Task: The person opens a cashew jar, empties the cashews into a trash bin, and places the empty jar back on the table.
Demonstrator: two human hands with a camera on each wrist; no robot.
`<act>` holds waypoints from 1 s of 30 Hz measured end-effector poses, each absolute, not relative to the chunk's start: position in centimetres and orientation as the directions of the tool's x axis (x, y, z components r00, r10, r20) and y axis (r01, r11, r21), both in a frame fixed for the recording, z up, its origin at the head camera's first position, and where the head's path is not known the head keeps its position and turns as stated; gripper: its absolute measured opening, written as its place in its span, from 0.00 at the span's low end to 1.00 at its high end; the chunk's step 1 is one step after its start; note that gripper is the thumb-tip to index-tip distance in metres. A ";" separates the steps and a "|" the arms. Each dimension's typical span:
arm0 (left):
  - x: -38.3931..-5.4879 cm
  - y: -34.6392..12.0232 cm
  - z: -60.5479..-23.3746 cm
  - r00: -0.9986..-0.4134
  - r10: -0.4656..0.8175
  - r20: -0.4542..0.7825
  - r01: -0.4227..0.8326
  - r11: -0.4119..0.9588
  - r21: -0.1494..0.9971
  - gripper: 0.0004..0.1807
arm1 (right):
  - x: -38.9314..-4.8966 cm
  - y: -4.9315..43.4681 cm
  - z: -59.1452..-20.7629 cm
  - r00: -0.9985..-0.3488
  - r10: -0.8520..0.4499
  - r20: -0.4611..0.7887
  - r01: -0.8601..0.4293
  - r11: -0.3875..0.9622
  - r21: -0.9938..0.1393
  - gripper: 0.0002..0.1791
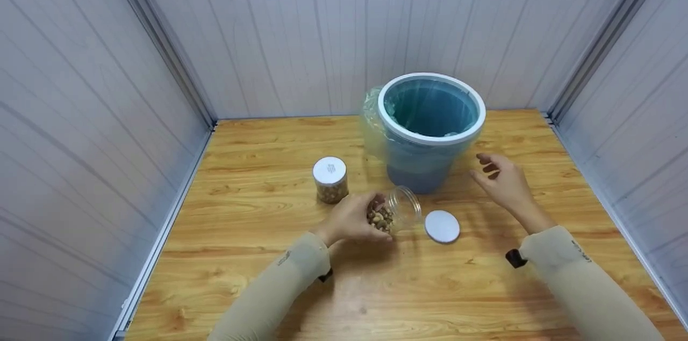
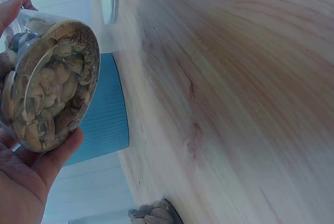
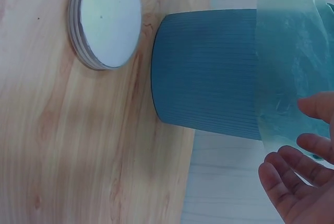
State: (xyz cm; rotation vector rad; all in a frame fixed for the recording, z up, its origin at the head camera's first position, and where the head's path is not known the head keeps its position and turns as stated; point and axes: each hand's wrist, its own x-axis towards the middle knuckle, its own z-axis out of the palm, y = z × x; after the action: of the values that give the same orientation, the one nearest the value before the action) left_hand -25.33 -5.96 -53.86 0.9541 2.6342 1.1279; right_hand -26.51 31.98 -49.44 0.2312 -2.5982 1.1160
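Note:
My left hand (image 1: 355, 218) grips a clear jar (image 1: 404, 211) tilted on its side, its uncovered mouth turned right toward the bin. Brown lumpy pieces, perhaps dried mushrooms (image 2: 57, 91), fill the jar's base in the left wrist view. A white lid (image 1: 442, 226) lies on the table just right of the jar's mouth. To the right of the bin my right hand (image 1: 502, 182) hovers with loosely bent fingers and nothing in them. Behind the left hand a second jar (image 1: 330, 179), capped in white, stands upright with similar brown contents.
A blue bin (image 1: 419, 166) with a white rim and a greenish plastic liner (image 1: 373, 120) stands toward the back of the wooden table (image 1: 258, 169). Pale panel walls (image 1: 301, 34) enclose the table at the back and both sides.

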 end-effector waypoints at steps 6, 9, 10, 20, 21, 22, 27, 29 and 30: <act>-25.5 -5.9 -53.9 -0.790 0.598 0.133 0.509 0.520 0.686 0.48 | -26.6 32.2 -48.7 -0.930 -0.010 0.368 -0.279 0.670 -0.687 0.20; -25.5 -5.8 -53.9 -0.793 0.595 0.133 0.510 0.529 0.678 0.49 | -26.7 32.2 -48.3 -0.923 0.006 0.385 -0.288 0.654 -0.699 0.20; -25.5 -5.8 -53.9 -0.794 0.594 0.131 0.509 0.532 0.677 0.49 | -26.7 32.2 -48.2 -0.921 0.013 0.388 -0.288 0.649 -0.704 0.20; -25.5 -5.8 -54.0 -0.787 0.600 0.144 0.516 0.511 0.688 0.50 | -26.7 32.3 -47.1 -0.912 0.077 0.403 -0.263 0.644 -0.719 0.20; -25.5 -5.8 -54.0 -0.786 0.601 0.146 0.518 0.511 0.686 0.49 | -26.8 32.3 -46.9 -0.911 0.078 0.406 -0.266 0.641 -0.720 0.20; -25.5 -5.8 -54.0 -0.785 0.602 0.149 0.521 0.511 0.684 0.49 | -26.8 32.3 -46.8 -0.910 0.076 0.408 -0.269 0.640 -0.720 0.20; -25.5 -5.8 -54.1 -0.783 0.603 0.152 0.526 0.510 0.680 0.49 | -26.9 32.1 -46.0 -0.911 0.083 0.404 -0.260 0.643 -0.720 0.21; -25.5 -5.8 -54.1 -0.783 0.603 0.152 0.521 0.504 0.689 0.49 | -26.9 32.1 -45.6 -0.912 0.092 0.400 -0.252 0.642 -0.724 0.21; -25.5 -5.8 -54.1 -0.785 0.601 0.151 0.518 0.502 0.693 0.50 | -27.0 32.1 -45.4 -0.912 0.096 0.399 -0.249 0.641 -0.726 0.21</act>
State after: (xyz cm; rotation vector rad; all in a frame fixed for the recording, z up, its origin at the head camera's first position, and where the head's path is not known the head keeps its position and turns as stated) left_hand -25.54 -5.84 -54.10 0.9819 2.6261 1.1535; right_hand -26.98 32.06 -45.42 0.1209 -2.4596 1.1749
